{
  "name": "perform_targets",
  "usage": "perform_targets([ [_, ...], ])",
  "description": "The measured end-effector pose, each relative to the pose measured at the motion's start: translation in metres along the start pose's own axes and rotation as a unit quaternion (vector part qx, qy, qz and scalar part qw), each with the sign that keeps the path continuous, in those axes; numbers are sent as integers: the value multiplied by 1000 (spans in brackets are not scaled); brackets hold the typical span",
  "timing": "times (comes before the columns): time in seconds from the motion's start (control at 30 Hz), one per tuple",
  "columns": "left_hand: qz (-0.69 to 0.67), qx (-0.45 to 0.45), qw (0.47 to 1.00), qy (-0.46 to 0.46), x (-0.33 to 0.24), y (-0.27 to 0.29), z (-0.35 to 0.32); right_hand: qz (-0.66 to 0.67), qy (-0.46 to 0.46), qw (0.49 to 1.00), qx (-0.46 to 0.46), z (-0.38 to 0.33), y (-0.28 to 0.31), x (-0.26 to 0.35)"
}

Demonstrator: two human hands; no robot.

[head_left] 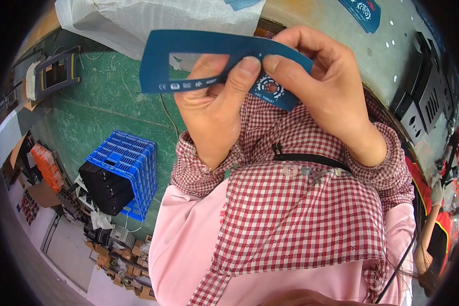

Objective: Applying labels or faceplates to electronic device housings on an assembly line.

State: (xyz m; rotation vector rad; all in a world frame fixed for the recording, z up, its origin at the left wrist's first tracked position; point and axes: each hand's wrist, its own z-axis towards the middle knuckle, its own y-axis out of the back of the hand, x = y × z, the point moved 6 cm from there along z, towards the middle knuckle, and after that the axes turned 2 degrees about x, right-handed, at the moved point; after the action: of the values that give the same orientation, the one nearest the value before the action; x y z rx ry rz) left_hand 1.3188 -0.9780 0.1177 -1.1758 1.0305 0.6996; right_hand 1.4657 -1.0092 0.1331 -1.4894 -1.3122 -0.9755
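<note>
A thin, dark blue faceplate label (155, 64) with a rectangular cutout, white printed marks and a round hole is raised in front of my chest, slightly bent. My left hand (214, 115) grips it at its middle, thumb on the front face and fingers behind, partly seen through the cutout. On the label's right part, my right hand (336, 84) pinches it with the thumb in front and curled fingers at the back. The two thumb tips nearly meet near the upper edge.
More blue labels (364, 15) lie on the grey worktop at upper right. White foam sheeting (112, 25) hangs at upper left. A blue crate (149, 168) with black parts stands on the green floor. Black panels (428, 104) and another person's gloved hand (437, 193) are at right.
</note>
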Motion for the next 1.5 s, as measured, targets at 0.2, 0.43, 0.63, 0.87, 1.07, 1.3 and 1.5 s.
perform_targets([
  [0.2, -120, -8, 989, 85, 2, 3, 10, 88, -3, 995, 45, 1, 8, 5],
  [0.43, -153, 39, 977, 143, -3, -8, 14, -162, 238, 956, 51, 1, 7, 25],
  [0.63, -127, 63, 979, 149, -2, -16, 16, -243, 291, 923, -60, 2, 10, 32],
  [0.87, 189, -36, 981, 11, -42, -51, 100, -463, 172, 869, -11, -7, 23, 24],
  [1.07, 608, -26, 776, -163, -37, -30, 134, -699, 118, 642, -293, -5, 55, 62],
  [1.3, 473, -46, 841, -258, -46, -33, 82, -565, 31, 778, -274, 3, 74, 62],
  [1.5, 362, 69, 900, -235, -27, -29, 44, -555, 50, 783, -276, 2, 81, 70],
])
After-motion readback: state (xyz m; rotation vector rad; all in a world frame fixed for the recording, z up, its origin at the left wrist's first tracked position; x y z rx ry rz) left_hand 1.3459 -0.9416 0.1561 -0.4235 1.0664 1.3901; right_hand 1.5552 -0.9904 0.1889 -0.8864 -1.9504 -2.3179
